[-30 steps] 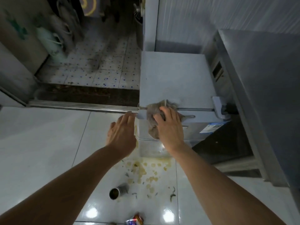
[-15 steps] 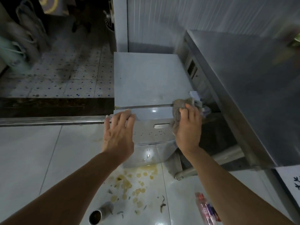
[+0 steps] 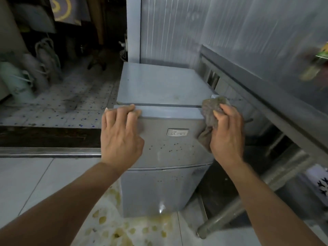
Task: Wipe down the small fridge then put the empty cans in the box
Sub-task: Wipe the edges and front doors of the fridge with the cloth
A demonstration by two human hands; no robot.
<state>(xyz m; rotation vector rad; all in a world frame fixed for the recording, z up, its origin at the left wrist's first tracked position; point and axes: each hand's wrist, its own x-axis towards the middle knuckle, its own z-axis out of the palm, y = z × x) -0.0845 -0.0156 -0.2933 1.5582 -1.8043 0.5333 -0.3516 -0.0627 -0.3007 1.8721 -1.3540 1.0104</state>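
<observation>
The left hand had moved up since a second earlier, when it hung in the air beside the fridge. It now lay on the upper left corner of the door, its fingers hooked over the top edge and the palm flat against the front. That read as a bracing hold, steadying the fridge while the other hand worked.

The fridge stood on the floor against the wall, just beside a steel table on its right. Dark specks showed across the door face below the badge, and a yellowish spill spread over the tiles at its foot.

The rag had travelled along the top edge of the door, from near the left corner a second before to the right corner now. The right hand gripped it, fingers curled round the bunched cloth and pressing it onto that corner, with the loose end hanging down the door's side.

In my judgement the top edge had been covered in one pass, but the specked front was not yet wiped, so the first half of the task was still under way. The cans and the box were out of view at this moment, so that part had not begun.
</observation>
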